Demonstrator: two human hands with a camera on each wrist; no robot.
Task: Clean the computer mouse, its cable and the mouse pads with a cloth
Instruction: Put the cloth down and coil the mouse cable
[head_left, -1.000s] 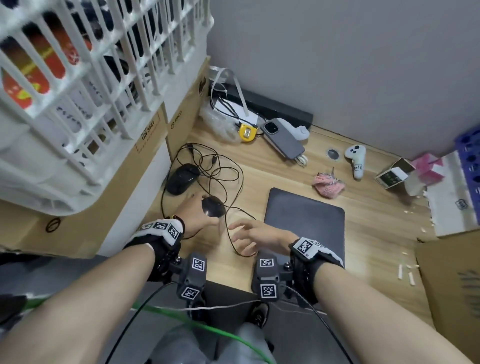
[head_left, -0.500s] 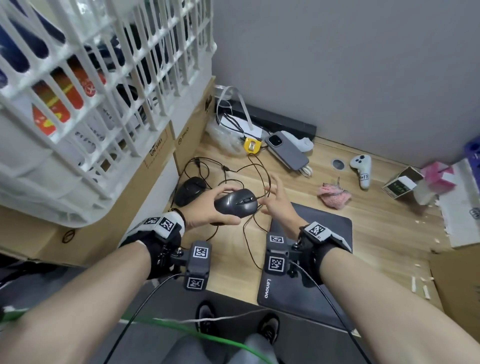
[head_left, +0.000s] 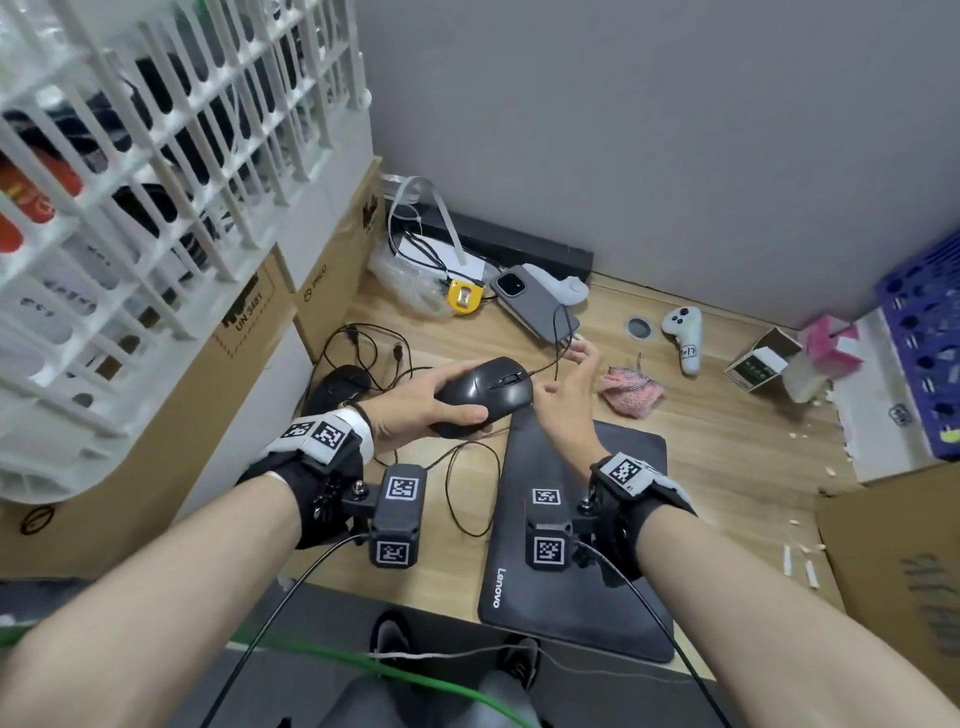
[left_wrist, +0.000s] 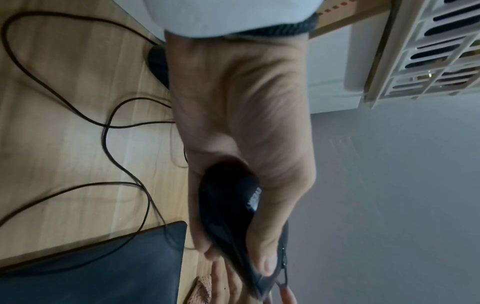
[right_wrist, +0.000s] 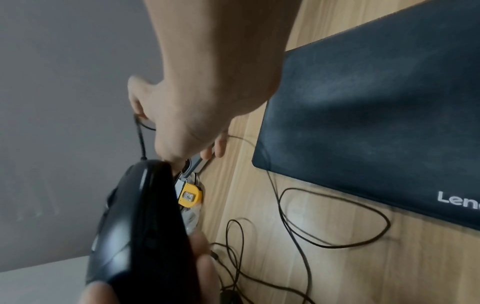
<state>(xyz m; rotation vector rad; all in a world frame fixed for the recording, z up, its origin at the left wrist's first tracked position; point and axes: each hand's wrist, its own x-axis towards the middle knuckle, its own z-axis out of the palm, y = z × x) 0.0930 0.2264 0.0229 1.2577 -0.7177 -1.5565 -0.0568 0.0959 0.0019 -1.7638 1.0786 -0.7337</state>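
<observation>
My left hand (head_left: 415, 401) grips a black wired mouse (head_left: 483, 392) from the side and holds it above the wooden desk (head_left: 727, 467), thumb on its near edge. The mouse also shows in the left wrist view (left_wrist: 228, 207) and the right wrist view (right_wrist: 137, 226). My right hand (head_left: 569, 395) is just right of the mouse's nose, fingertips pinching its thin black cable (head_left: 550, 364), which loops down over the desk (right_wrist: 337, 242). A black Lenovo mouse pad (head_left: 597, 545) lies under my right wrist. The pink cloth (head_left: 631, 389) lies crumpled beyond the pad, untouched.
A second black mouse (head_left: 337, 387) sits by the cardboard boxes (head_left: 249, 332) on the left, under a white crate (head_left: 130, 182). A phone (head_left: 535, 304), a yellow gadget (head_left: 464, 299) and a white controller (head_left: 685, 338) lie near the wall. A blue crate (head_left: 930, 353) stands right.
My left hand has lifted the mouse off the desk and carried it up and to the right. My right hand rose from the desk and took the cable near the mouse's nose.
</observation>
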